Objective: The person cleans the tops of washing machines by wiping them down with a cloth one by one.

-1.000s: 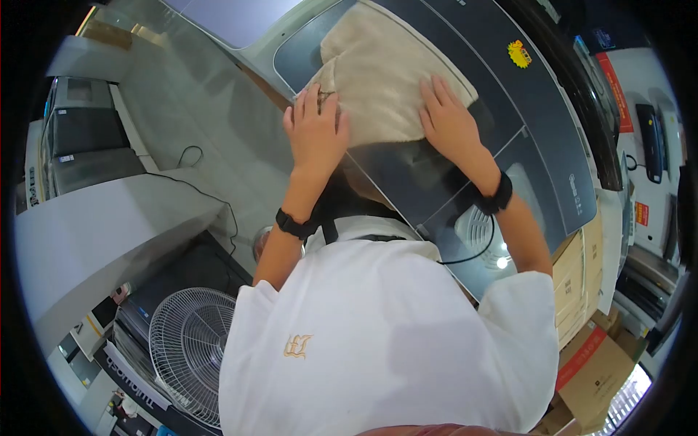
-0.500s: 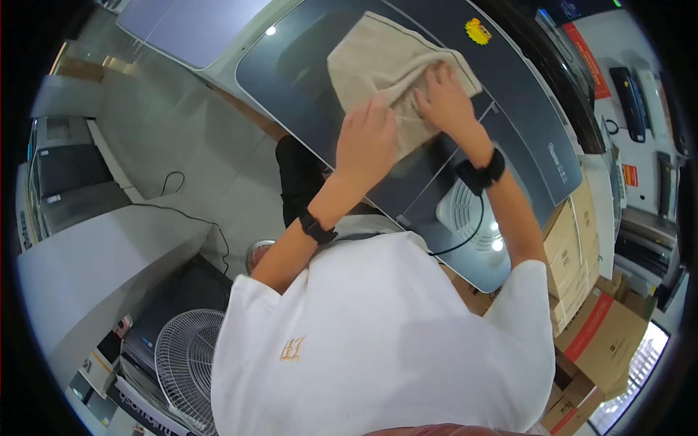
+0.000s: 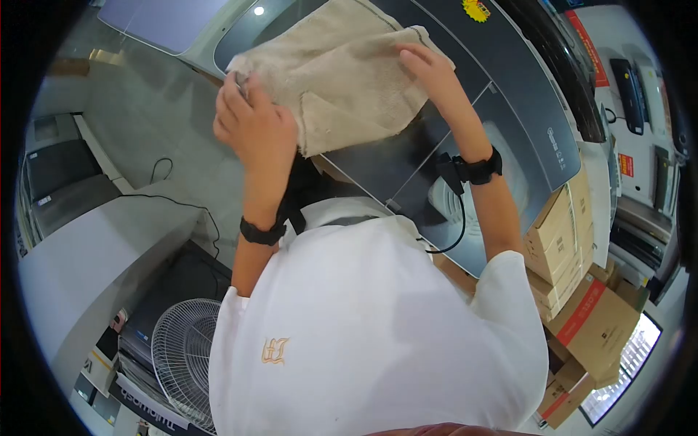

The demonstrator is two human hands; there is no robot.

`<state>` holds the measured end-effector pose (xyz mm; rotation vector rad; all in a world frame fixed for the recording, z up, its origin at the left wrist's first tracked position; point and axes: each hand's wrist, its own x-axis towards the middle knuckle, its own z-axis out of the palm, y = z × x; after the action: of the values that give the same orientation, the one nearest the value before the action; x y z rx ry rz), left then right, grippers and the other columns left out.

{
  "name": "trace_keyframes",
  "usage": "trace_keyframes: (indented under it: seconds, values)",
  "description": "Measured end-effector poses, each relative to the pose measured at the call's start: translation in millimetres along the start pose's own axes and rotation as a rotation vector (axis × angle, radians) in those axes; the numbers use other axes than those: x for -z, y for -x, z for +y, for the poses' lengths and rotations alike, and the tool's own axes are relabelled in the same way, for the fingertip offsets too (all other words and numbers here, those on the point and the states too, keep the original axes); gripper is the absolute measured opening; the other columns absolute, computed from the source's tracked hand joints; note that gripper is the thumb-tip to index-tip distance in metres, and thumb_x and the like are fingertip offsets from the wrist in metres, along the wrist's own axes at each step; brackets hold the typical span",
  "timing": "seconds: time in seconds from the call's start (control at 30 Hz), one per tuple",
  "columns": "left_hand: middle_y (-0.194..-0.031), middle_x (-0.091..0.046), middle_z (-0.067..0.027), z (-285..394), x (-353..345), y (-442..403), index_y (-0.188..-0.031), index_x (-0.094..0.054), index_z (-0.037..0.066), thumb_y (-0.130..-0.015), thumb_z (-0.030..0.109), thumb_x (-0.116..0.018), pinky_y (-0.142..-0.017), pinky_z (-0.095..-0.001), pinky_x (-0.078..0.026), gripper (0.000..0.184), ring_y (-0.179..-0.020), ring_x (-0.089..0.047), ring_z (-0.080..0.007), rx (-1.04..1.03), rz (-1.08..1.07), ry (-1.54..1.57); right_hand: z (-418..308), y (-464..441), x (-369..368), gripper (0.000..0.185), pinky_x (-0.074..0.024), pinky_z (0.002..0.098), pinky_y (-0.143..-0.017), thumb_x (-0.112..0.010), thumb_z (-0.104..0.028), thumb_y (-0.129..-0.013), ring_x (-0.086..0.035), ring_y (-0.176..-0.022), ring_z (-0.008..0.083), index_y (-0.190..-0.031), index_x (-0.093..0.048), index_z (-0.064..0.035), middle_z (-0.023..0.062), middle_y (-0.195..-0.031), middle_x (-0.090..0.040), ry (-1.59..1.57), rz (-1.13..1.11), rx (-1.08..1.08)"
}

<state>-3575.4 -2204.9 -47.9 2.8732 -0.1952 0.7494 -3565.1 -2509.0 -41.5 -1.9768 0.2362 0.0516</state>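
A beige cloth [image 3: 349, 80] with a dark stitched edge lies spread and wrinkled over the dark glossy top panel [image 3: 378, 171] of an appliance. At the cloth's left edge, my left hand [image 3: 254, 123] has its fingers curled around the fabric, beyond the panel's front edge. My right hand [image 3: 432, 73] rests on the right part of the cloth, fingers stretched out and pointing left. Some of its fingers are hidden beneath the others. Both wrists wear black bands, and a black cable hangs from the right one.
A yellow sticker [image 3: 476, 10] marks the panel's far side. Cardboard boxes [image 3: 592, 320] stand stacked at the right. A wire-cage fan [image 3: 185, 356] is at lower left, beside a white curved counter [image 3: 109, 247]. A thin cable [image 3: 182, 203] trails on the left.
My left hand has moved left, drawing the cloth's edge with it, and the cloth is spread wider. My right hand has shifted slightly left and up. The view has moved a little.
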Motion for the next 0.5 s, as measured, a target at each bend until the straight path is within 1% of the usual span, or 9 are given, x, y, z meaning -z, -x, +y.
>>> trace_keyframes:
  seconds: [0.07,0.1,0.17,0.2,0.27,0.3,0.4,0.5]
  values:
    - [-0.162,-0.042,-0.0161,14.6,10.6,-0.6,-0.141,-0.059,0.007,-0.085,0.016,-0.067,-0.115,-0.06,-0.036,0.057,-0.148,-0.042,-0.0384,-0.092,-0.018,0.149,-7.4,-0.3,-4.7,0.043,-0.05,0.0315,-0.099,-0.063,-0.028,-0.103,-0.065,-0.113,0.0174,-0.137,-0.067,-0.0026,0.0084,-0.124,-0.072,-0.187,0.015,-0.024]
    - [-0.16,-0.044,-0.0162,23.4,13.2,-1.8,-0.139,-0.061,0.006,-0.085,0.013,-0.067,-0.115,-0.0599,-0.036,0.054,-0.147,-0.043,-0.0377,-0.14,-0.026,0.196,-11.2,0.2,-8.1,0.042,-0.0496,0.0294,-0.097,-0.063,-0.028,-0.104,-0.064,-0.111,0.0139,-0.137,-0.068,-0.0026,0.0054,-0.123,-0.072,-0.28,0.019,-0.035]
    - [-0.155,-0.049,-0.0162,38.7,14.2,-4.5,-0.134,-0.064,0.005,-0.085,0.009,-0.065,-0.116,-0.0598,-0.036,0.049,-0.146,-0.046,-0.0365,-0.234,-0.043,0.293,-18.4,2.5,-15.0,0.04,-0.0453,0.0293,-0.104,-0.063,-0.025,-0.103,-0.061,-0.117,0.0143,-0.136,-0.069,-0.0036,0.0046,-0.127,-0.07,-0.312,0.066,-0.061]
    - [-0.153,-0.052,-0.0165,39.4,8.6,-3.3,-0.131,-0.065,0.005,-0.086,0.01,-0.065,-0.117,-0.0589,-0.037,0.046,-0.145,-0.048,-0.0359,-0.249,-0.097,0.302,-21.4,4.3,-18.1,0.039,-0.0431,0.0293,-0.107,-0.063,-0.024,-0.102,-0.06,-0.12,0.0145,-0.135,-0.07,-0.0041,0.0042,-0.129,-0.069,-0.327,0.09,-0.075]
    - [-0.149,-0.056,-0.0171,41.7,-10.4,3.5,-0.127,-0.067,0.005,-0.087,0.012,-0.065,-0.119,-0.057,-0.037,0.04,-0.142,-0.051,-0.0349,-0.28,-0.202,0.324,-24.5,8.3,-22.7,0.038,-0.0475,0.029,-0.1,-0.062,-0.025,-0.104,-0.061,-0.114,0.013,-0.135,-0.069,-0.0033,0.0047,-0.123,-0.07,-0.3,0.114,-0.069]
    - [-0.141,-0.062,-0.0167,42.2,-15.2,5.3,-0.121,-0.07,0.005,-0.09,0.014,-0.065,-0.116,-0.054,-0.04,0.033,-0.134,-0.058,-0.0336,-0.288,-0.18,0.268,-24.1,8.9,-23.5,0.038,-0.0496,0.0289,-0.097,-0.061,-0.025,-0.104,-0.062,-0.111,0.0123,-0.134,-0.068,-0.003,0.005,-0.12,-0.071,-0.288,0.126,-0.065]
    - [-0.14,-0.063,-0.016,41.8,-25.2,4.7,-0.121,-0.069,0.006,-0.091,0.014,-0.065,-0.11,-0.054,-0.043,0.032,-0.129,-0.06,-0.035,-0.187,-0.276,0.433,1.3,-2.9,-30.5,0.038,-0.0508,0.0318,-0.097,-0.064,-0.025,-0.102,-0.064,-0.116,0.0199,-0.134,-0.067,-0.0044,0.0118,-0.126,-0.07,-0.104,0.066,0.034]
    - [-0.138,-0.061,-0.0188,43.4,-14.8,-2.0,-0.123,-0.068,0.006,-0.087,0.014,-0.068,-0.111,-0.0539,-0.04,0.037,-0.127,-0.058,-0.0386,-0.056,-0.153,0.635,25.3,-6.4,-54.0,0.045,-0.0484,0.0447,-0.104,-0.069,-0.028,-0.096,-0.061,-0.126,0.0354,-0.136,-0.065,-0.006,0.0215,-0.136,-0.064,0.294,-0.011,0.365]
